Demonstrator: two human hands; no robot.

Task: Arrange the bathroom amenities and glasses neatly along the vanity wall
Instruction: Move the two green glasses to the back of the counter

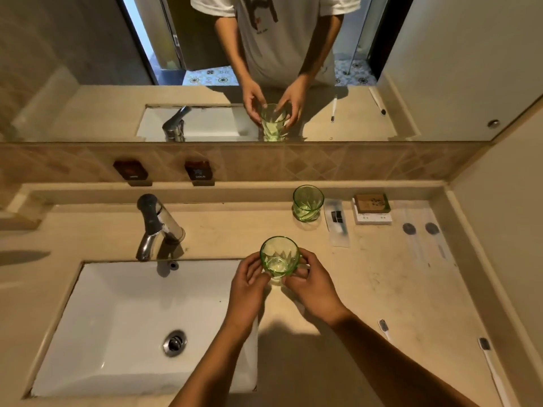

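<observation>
White short-sleeved printed T-shirt [282, 30]

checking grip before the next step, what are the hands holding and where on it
Both hands hold one green glass: the left hand and right hand curl their fingers round its lower sides, with the rim left free.
</observation>
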